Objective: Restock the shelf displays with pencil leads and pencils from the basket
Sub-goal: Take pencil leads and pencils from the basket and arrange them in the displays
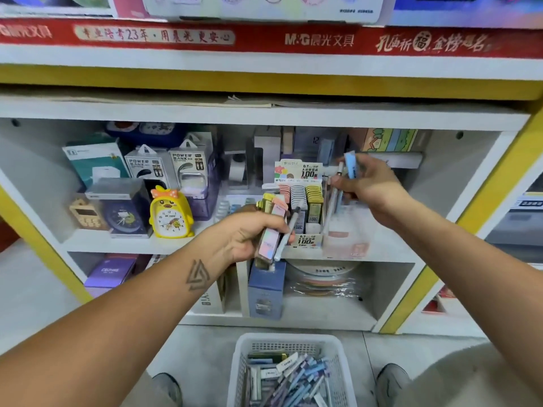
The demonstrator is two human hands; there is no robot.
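Observation:
My left hand (pixel 249 235) grips a bunch of pencil lead cases (pixel 271 230) and a white pencil, held in front of the lead display box (pixel 299 201) on the middle shelf. That box holds rows of pink, grey and olive lead cases. My right hand (pixel 370 183) is raised to the right of the box and holds a blue lead case (pixel 351 164) together with several pencils (pixel 335 198) pointing down toward a clear pencil holder (pixel 346 239). On the floor between my shoes stands the white basket (pixel 244 356), filled with pencils and lead cases.
Left on the same shelf stand a yellow duck alarm clock (pixel 170 212), a blue clock (pixel 123 215) and power bank boxes (pixel 164 165). The lower shelf holds a blue box (pixel 266 289) and wrapped round items. A yellow-edged shelf frame (pixel 484 201) rises on the right.

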